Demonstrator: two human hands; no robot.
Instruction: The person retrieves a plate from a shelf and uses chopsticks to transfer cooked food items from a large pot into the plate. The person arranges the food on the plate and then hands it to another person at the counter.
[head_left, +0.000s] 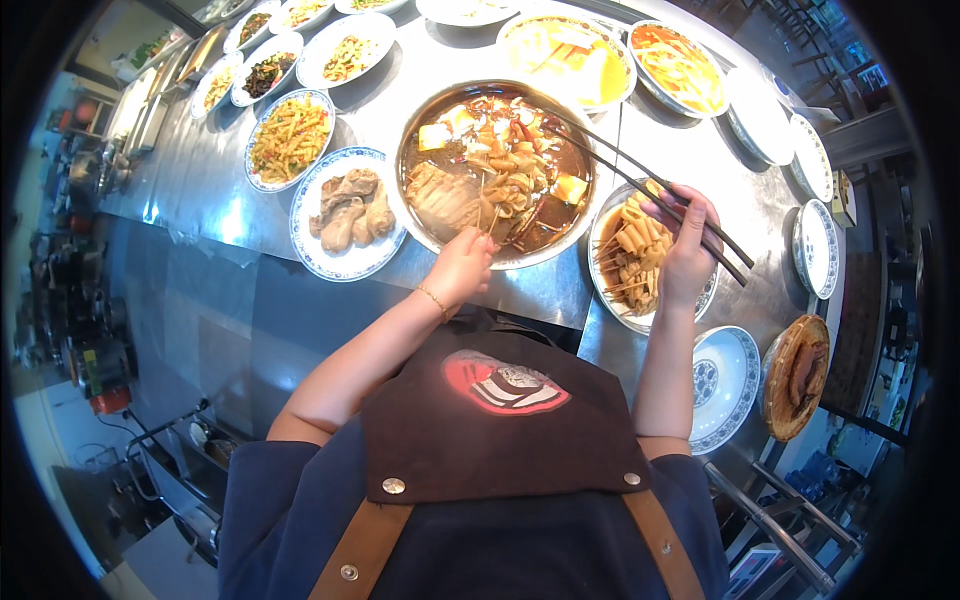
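A large metal basin (450, 169) of dark broth, with skewered food, yellow-white chunks and chilies, stands before me. My left hand (465, 266) pinches thin skewers (484, 206) at its near rim; their other ends reach the food. My right hand (688, 236) holds long dark chopsticks (630, 169), whose tips are over the basin's upper right part. Below that hand, a plate (637, 322) carries a pile of skewered, pale brown food (637, 255). Left of the basin, a blue-rimmed plate (311, 259) bears cooked meat pieces (352, 210).
Several dishes of food line the steel counter (172, 187) at the far left. A bowl of yellow soup (626, 82) and a bowl of orange-red food (679, 67) stand beyond the basin. Blue-patterned bowls (724, 397) and a woven basket (776, 420) are at right.
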